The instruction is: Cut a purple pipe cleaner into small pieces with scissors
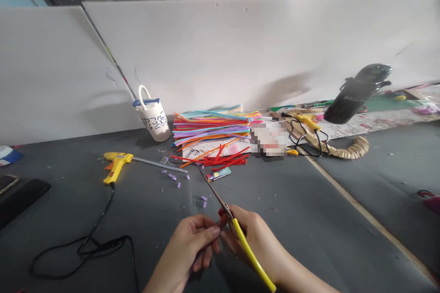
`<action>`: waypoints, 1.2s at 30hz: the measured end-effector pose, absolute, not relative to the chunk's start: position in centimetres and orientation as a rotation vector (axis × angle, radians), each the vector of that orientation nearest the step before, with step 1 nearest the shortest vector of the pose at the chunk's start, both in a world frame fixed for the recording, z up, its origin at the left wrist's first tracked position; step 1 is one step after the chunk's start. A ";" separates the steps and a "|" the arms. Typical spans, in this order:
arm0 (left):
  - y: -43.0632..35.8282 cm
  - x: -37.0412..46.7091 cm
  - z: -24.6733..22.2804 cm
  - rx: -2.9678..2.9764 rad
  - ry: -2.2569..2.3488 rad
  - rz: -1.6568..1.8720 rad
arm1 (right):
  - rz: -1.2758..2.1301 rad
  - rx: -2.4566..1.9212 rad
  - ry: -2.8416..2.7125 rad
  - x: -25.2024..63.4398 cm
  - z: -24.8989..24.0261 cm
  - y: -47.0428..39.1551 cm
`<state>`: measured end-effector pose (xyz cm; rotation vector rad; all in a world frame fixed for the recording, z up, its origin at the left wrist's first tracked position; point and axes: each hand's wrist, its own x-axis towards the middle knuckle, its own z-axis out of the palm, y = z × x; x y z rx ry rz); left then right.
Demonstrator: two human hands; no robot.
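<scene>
Yellow-handled scissors point(248, 249) are in my right hand point(252, 233), their blades pointing up and to the left. My left hand point(195, 242) pinches a small reddish piece point(222, 216) close to the scissors' pivot, and its fingertips meet those of my right hand. Beyond the hands, small purple bits point(204, 201) lie on the dark table point(144, 219). Cut red strips point(227, 160) lie in front of a stack of coloured fuzzy stems point(211, 128). A small colourful tube or packet point(219, 174) is just ahead of the scissor tips.
On the left are a yellow glue gun point(117, 167) with a looped black cord, a white cup point(153, 121) and a phone point(24, 201). Further right, a second glue gun point(305, 122) and a black bottle point(355, 94) stand near the white partition point(220, 55).
</scene>
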<state>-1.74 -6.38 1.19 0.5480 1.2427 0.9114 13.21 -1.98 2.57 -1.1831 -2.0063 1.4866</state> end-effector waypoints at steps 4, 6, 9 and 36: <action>-6.3 -2.0 0.7 0.571 1.212 0.900 | 1.488 -1.169 -2.022 13.2 2.7 -2.0; -6.2 -1.9 0.6 0.580 1.211 0.909 | 1.457 -1.190 -2.029 13.2 2.7 -1.9; -6.2 -1.8 0.9 0.595 1.255 0.915 | 1.394 -1.236 -2.021 13.4 2.6 -1.6; -6.3 -3.5 2.4 0.520 1.334 1.288 | 1.416 -1.263 -2.536 14.4 3.7 -1.9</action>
